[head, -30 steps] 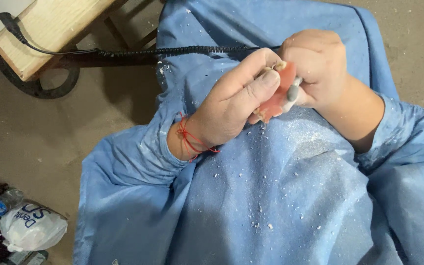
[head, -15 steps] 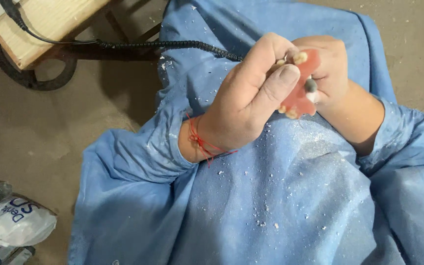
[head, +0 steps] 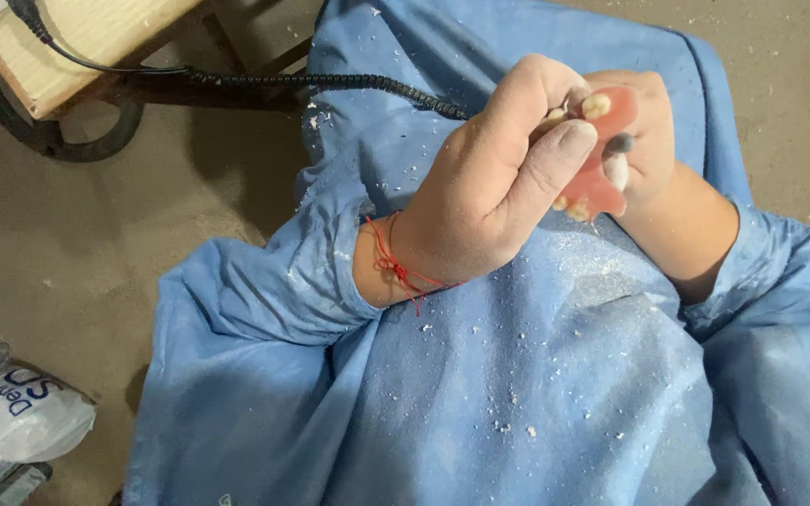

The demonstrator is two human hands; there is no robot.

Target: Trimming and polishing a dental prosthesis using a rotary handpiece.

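Your left hand (head: 489,197) and right hand (head: 644,141) both pinch the pink denture (head: 602,155) above your dust-flecked blue gown (head: 517,375). Left of your hands: concrete floor (head: 67,244), wooden bench (head: 86,42), coiled black cord (head: 330,82).

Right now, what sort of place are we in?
Probably a dental workshop: the left hand grips a pink denture, grinding dust speckles the blue gown, and a coiled cord runs from a wooden bench.
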